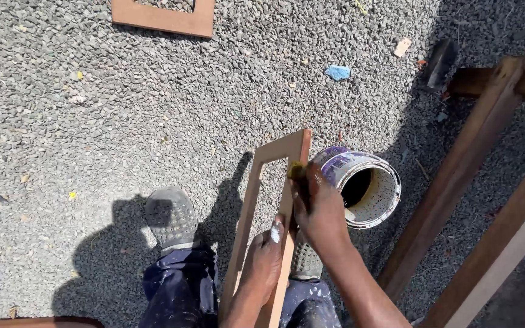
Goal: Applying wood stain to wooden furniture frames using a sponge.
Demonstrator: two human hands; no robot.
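Observation:
I stand on gravel and hold a narrow rectangular wooden frame (256, 194) upright between my legs. My left hand (265, 258) grips the frame's right rail low down; white paint marks one finger. My right hand (318, 209) is closed on a small paintbrush (297, 173), whose yellowish bristles touch the right rail near the frame's top corner. A paint can (363, 185) with a purple and white label lies tilted on the gravel just right of my right hand, its open mouth facing right.
Grey shoes (170, 218) and paint-stained dark trousers (180, 285) show below. Brown wooden beams (463, 170) slant at the right. Another wooden frame (165, 18) lies at the top. A blue scrap (338, 72) and a dark tool (440, 64) rest on the gravel.

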